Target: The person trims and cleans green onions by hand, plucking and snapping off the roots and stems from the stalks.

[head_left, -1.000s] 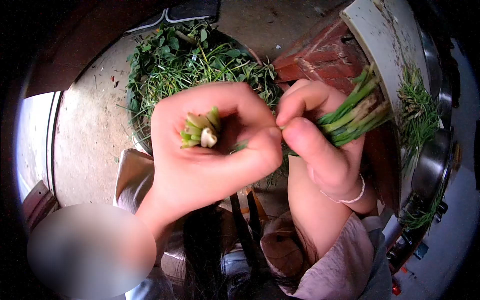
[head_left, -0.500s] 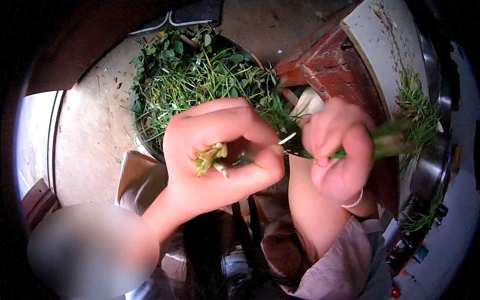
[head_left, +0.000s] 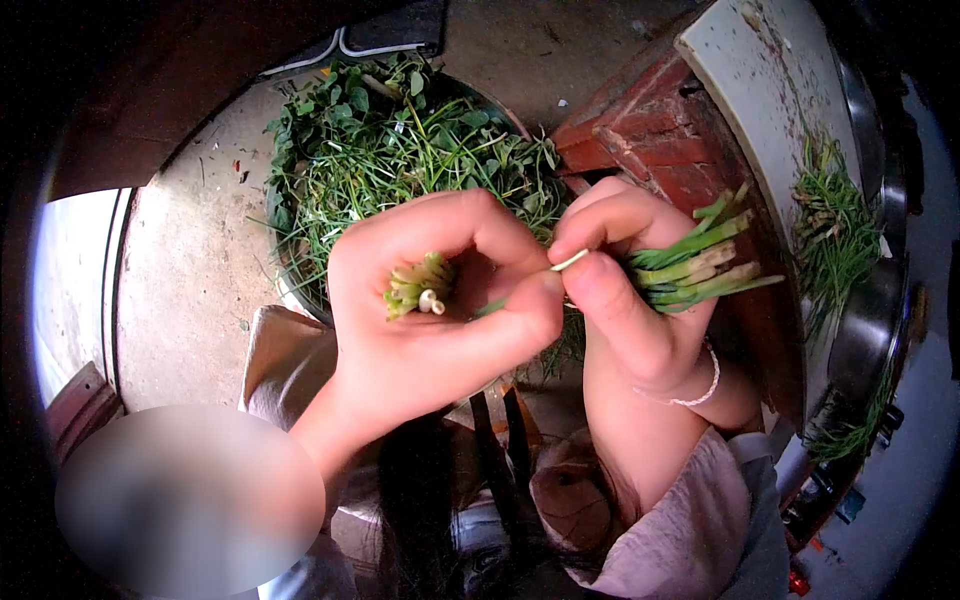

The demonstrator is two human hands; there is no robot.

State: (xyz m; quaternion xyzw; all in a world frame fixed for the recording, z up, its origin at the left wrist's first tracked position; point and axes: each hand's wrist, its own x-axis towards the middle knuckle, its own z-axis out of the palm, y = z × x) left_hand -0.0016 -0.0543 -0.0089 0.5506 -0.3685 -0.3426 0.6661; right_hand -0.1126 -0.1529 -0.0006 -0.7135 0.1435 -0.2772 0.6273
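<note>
Thin pale stalk [head_left: 570,262] pinched btwn thumb + index tips of both hands, on the near side of the greens heap [head_left: 400,155], twd its R. L hand [head_left: 425,345] = closed, also gripping a bunch of pale-ended stems [head_left: 415,285], ends poking out, just nearer than the heap. R hand [head_left: 630,310] = closed too, pinching the stalk's other end + clutching green stalks [head_left: 700,262], blunt ends sticking out R, away from the heap. Twisted bracelet [head_left: 715,380] on R wrist.

Heap itself: grassy blades + broad leaves mixed, in a round container on the floor [head_left: 190,270]. R of heap: worn red wooden piece [head_left: 655,135], then pale surface [head_left: 745,60] w/ dirt specks. More greens [head_left: 835,210] lie on it, well R of heap; shiny metal vessel [head_left: 865,345] farther R. Dark item w/ white tubing [head_left: 390,25] behind heap.
</note>
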